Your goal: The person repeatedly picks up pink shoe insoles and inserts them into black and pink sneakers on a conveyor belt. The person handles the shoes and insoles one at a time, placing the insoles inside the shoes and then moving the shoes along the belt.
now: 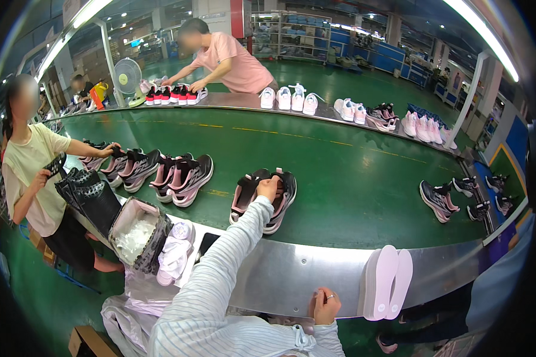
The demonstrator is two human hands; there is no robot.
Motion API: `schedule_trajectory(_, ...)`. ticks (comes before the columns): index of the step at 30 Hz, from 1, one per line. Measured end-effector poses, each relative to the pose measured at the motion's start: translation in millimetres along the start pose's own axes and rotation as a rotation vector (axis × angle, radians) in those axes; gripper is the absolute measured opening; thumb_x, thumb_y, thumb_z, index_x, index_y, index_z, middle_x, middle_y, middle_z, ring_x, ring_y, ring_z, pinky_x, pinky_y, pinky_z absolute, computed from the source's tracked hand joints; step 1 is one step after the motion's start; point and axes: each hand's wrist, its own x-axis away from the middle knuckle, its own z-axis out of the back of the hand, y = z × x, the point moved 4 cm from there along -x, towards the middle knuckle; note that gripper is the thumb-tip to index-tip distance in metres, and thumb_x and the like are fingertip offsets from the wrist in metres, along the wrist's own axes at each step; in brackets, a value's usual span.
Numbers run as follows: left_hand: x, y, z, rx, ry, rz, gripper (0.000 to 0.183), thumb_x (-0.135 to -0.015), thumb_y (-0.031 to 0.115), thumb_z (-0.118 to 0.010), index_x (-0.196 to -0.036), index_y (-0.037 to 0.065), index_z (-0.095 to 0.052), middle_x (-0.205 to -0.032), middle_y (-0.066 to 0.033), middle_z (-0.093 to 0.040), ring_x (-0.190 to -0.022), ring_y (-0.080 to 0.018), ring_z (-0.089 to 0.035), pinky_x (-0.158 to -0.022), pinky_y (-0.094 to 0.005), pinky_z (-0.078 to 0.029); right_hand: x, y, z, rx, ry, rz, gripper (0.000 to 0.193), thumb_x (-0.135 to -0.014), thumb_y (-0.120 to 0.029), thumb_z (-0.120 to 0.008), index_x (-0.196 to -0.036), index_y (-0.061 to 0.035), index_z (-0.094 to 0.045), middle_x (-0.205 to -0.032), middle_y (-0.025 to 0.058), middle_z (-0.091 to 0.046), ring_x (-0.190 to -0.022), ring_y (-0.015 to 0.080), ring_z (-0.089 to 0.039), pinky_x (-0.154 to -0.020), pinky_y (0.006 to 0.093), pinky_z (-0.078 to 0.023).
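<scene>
Left hand grips paired black-pink shoes on the green belt, steadying them; right hand, fist closed and empty, braces on the steel ledge.

Belt: green conveyor belt, carrying black-and-pink sneakers and more pairs spaced along it.
Ledge: steel rim, bearing two pale pink insoles.

Left hand gripping black-pink sneaker pair on green conveyor, right hand on metal ledge

insoles right of hand — shoes behind
</scene>
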Motion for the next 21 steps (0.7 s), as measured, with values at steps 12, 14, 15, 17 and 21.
schedule_trajectory(12, 36, 115, 44, -0.469, -0.028, 0.099, 0.02, -0.074, 0.022, -0.046, -0.072, 0.006, -0.057, -0.068, -0.0106, -0.056, -0.059, -0.0272, -0.055, -0.053, -0.0358, -0.046, -3, -9, 3, -0.067, 0.019, -0.011, 0.01, -0.074, -0.007, -0.051, -0.071, -0.0007, -0.058, -0.059, 0.01, -0.055, -0.056, 0.0225, -0.053, -0.054, 0.0316, -0.042)
schedule_trajectory(14, 51, 163, 48, -0.704, -0.105, 0.048, 0.019, -0.074, 0.021, -0.045, -0.065, 0.008, -0.056, -0.065, -0.0104, -0.056, -0.058, -0.0283, -0.054, -0.053, -0.0384, -0.045, -5, -10, 6, -0.05, 0.023, -0.013, 0.01, -0.074, -0.007, -0.051, -0.072, -0.0007, -0.058, -0.06, 0.0101, -0.055, -0.056, 0.0224, -0.053, -0.054, 0.0313, -0.042)
schedule_trajectory(15, 58, 178, 60, -0.754, -0.091, 0.003, 0.019, -0.073, 0.021, -0.046, -0.064, 0.008, -0.055, -0.065, -0.0113, -0.056, -0.059, -0.0292, -0.054, -0.053, -0.0392, -0.044, -5, -12, 7, -0.047, 0.03, -0.003, 0.01, -0.074, -0.007, -0.051, -0.072, -0.0006, -0.058, -0.06, 0.0101, -0.055, -0.056, 0.0223, -0.054, -0.054, 0.0311, -0.042)
schedule_trajectory(17, 65, 160, 103, -0.735, 0.066, -0.015, 0.015, -0.069, 0.019, -0.048, -0.063, 0.006, -0.055, -0.064, -0.0128, -0.055, -0.061, -0.0307, -0.055, -0.051, -0.0406, -0.042, -3, -11, 2, -0.046, 0.039, 0.019, 0.01, -0.074, -0.007, -0.051, -0.072, -0.0007, -0.058, -0.06, 0.0099, -0.055, -0.057, 0.0222, -0.054, -0.054, 0.0308, -0.042)
schedule_trajectory(21, 122, 156, 242, -0.534, 0.629, 0.01, 0.013, -0.064, 0.015, -0.057, -0.067, 0.004, -0.051, -0.061, -0.0098, -0.049, -0.053, -0.0216, -0.046, -0.05, -0.0334, -0.037, 6, 18, -7, -0.042, 0.068, -0.042, 0.011, -0.074, -0.01, -0.051, -0.073, -0.0017, -0.059, -0.063, 0.0115, -0.056, -0.058, 0.0243, -0.054, -0.057, 0.0326, -0.043)
